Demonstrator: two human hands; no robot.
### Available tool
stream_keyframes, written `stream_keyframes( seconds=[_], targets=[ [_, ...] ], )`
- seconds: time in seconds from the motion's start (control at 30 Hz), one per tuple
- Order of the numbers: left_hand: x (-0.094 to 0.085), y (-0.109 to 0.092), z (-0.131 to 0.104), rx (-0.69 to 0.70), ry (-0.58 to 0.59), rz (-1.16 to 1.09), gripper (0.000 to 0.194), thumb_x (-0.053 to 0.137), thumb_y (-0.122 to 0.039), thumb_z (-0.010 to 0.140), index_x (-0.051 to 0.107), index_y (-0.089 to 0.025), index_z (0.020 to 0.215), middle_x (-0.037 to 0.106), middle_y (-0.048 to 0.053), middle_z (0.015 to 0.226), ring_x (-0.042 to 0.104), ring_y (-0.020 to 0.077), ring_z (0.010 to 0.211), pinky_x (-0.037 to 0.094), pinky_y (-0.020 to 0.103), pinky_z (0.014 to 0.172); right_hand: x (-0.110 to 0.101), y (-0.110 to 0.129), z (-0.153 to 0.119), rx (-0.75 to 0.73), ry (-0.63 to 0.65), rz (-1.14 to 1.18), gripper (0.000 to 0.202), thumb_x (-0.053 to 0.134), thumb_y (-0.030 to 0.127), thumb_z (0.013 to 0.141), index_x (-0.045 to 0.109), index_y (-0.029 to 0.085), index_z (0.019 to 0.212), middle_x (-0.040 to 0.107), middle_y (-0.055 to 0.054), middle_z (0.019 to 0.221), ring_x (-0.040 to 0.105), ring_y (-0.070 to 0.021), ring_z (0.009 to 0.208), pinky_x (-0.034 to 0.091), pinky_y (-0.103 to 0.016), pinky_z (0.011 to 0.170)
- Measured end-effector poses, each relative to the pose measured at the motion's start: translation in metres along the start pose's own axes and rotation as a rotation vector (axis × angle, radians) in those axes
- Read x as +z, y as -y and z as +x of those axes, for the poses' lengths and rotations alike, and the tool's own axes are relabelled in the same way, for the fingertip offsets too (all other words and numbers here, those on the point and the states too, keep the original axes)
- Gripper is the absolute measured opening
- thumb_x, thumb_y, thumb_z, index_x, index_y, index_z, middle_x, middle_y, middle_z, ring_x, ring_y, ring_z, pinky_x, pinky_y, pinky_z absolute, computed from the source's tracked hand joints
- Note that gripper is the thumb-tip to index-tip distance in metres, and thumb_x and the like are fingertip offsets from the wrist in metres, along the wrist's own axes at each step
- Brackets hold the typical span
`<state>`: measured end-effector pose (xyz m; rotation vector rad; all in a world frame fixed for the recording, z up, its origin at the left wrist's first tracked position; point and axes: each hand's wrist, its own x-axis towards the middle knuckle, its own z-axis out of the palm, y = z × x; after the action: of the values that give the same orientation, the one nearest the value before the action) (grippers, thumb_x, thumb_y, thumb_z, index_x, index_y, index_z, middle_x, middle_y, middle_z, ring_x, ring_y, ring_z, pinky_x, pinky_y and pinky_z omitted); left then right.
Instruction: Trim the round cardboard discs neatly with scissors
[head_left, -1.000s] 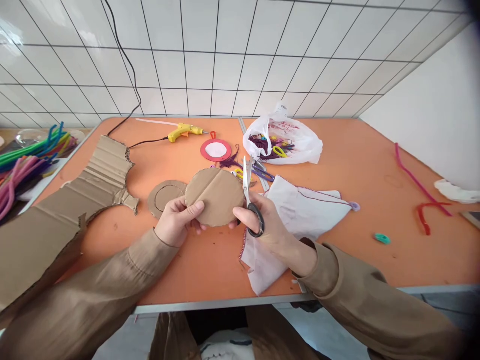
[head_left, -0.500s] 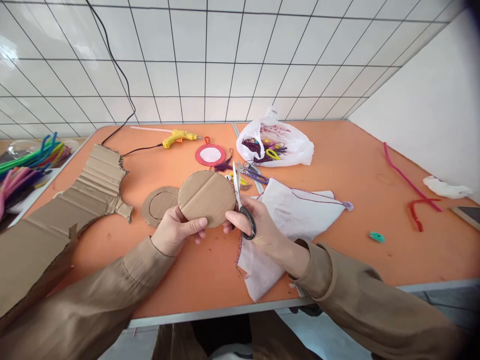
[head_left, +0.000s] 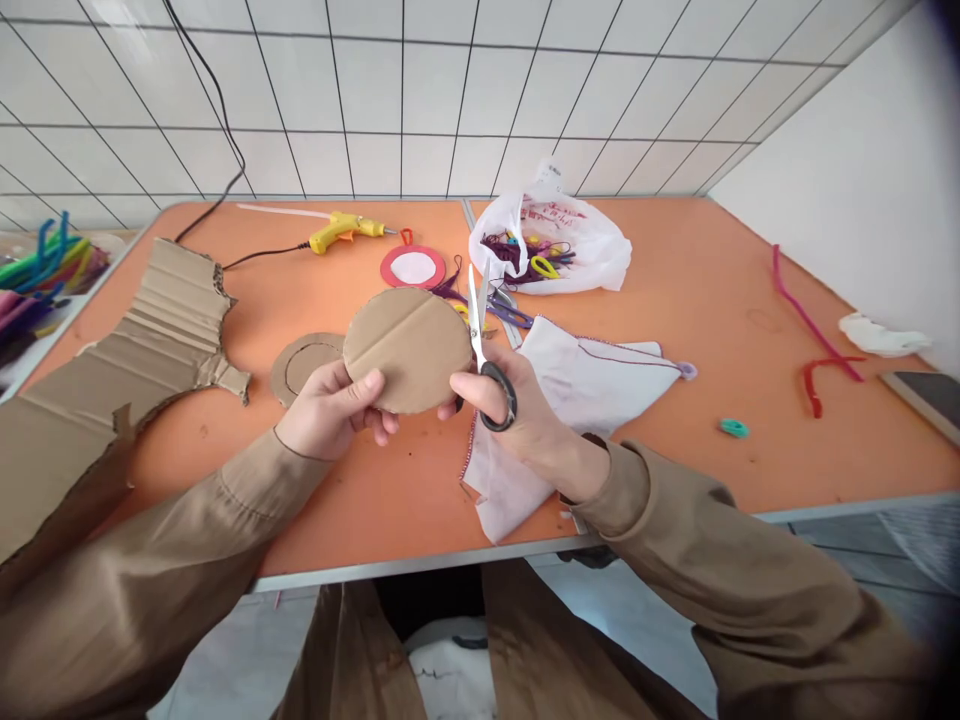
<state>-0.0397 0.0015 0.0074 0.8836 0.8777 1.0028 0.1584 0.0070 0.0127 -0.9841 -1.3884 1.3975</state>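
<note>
Pinched by its lower left edge, a round cardboard disc (head_left: 409,345) is in my left hand (head_left: 330,405), raised above the table. My right hand (head_left: 517,405) is closed around the black handles of a pair of scissors (head_left: 478,310), whose blades point up and stand slightly apart beside the disc's right edge. The right thumb comes close to the disc; whether it presses on it I cannot tell. Behind my left hand lies a second cardboard circle (head_left: 289,372) with a ring cut or drawn in it. White cloth (head_left: 592,385) with dark red stitching lies under and behind my right hand.
A large torn cardboard piece (head_left: 142,350) covers the left side. Toward the back are a yellow glue gun (head_left: 341,232) with its cord, a red-rimmed round piece (head_left: 386,268) and a plastic bag (head_left: 600,250) of threads. Pipe cleaners (head_left: 814,310) lie right.
The view has tilted downward, so the table sits higher in the picture. Both hands keep hold of the disc and the scissors, with hardly any shift between them.
</note>
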Motion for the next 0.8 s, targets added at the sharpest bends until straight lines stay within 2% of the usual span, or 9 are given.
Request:
stream_keyframes(
  seconds=[0.13,0.27,0.53,0.67,0.8],
  targets=[
    [-0.001,0.001,0.001,-0.021,-0.008,-0.079,0.046,0.088,-0.049,0.062,0.069,-0.008,0.070,0.069,0.009,0.054,0.066,0.0174,0.045,0.053,0.022,0.037,0.000,-0.006,0.003,0.030,0.003,0.065,0.010,0.060,0.026,0.074,0.055,0.021,0.067,0.061,0.003,0.063,0.063,-0.0148,0.058,0.051,-0.029,0.059],
    [-0.002,0.001,0.004,-0.056,-0.034,-0.120,0.052,0.088,-0.051,0.059,0.070,-0.005,0.075,0.069,0.009,0.054,0.065,0.0185,0.044,0.052,0.023,0.035,0.000,-0.011,0.004,0.063,0.027,0.090,0.010,0.060,0.025,0.074,0.055,0.021,0.067,0.062,0.003,0.061,0.063,-0.0154,0.058,0.049,-0.030,0.059],
    [-0.003,0.003,0.003,-0.096,0.023,-0.123,0.050,0.083,-0.053,0.065,0.070,-0.007,0.083,0.071,0.009,0.058,0.066,0.0182,0.047,0.052,0.023,0.037,0.000,-0.014,0.003,0.111,0.036,0.089,0.013,0.061,0.026,0.075,0.058,0.022,0.063,0.063,0.000,0.058,0.062,-0.0175,0.059,0.047,-0.031,0.057],
    [-0.001,0.005,0.002,-0.115,-0.011,-0.115,0.039,0.089,-0.039,0.061,0.070,-0.007,0.074,0.072,0.009,0.059,0.065,0.0156,0.045,0.051,0.020,0.037,-0.001,-0.016,0.003,0.127,0.043,0.108,0.015,0.066,0.032,0.075,0.060,0.021,0.067,0.064,0.000,0.063,0.062,-0.0170,0.060,0.050,-0.031,0.058],
    [0.000,0.005,0.002,-0.179,-0.053,-0.149,0.019,0.082,-0.022,0.065,0.070,-0.007,0.068,0.071,0.009,0.055,0.061,0.0129,0.040,0.045,0.016,0.032,-0.001,-0.016,0.004,0.121,0.055,0.152,0.025,0.070,0.044,0.075,0.060,0.022,0.077,0.064,0.001,0.068,0.061,-0.0158,0.060,0.052,-0.031,0.059]
  ],
)
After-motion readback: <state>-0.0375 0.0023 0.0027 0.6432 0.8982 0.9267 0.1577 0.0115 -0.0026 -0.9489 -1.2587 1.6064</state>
